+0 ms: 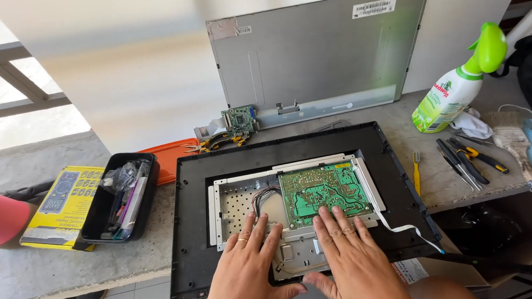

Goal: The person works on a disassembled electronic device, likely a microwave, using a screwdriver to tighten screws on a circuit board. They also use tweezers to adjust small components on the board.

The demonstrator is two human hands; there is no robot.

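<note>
Black bin (96, 225) at 9 o'clock on the worktop (56, 269) is stuffed with bagged bits and tools. Both hands are spread flat, gripping nothing: left hand (247, 270) on the metal chassis (235, 204), right hand (351, 256) at 6 o'clock of the green circuit board (321, 189) inside the black monitor frame (189, 230).

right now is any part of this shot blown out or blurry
Head view: the window at upper left is blown out to white and the wall beside it looks hazy; the green circuit board and both hands, left and right, are sharp and evenly lit.
</note>
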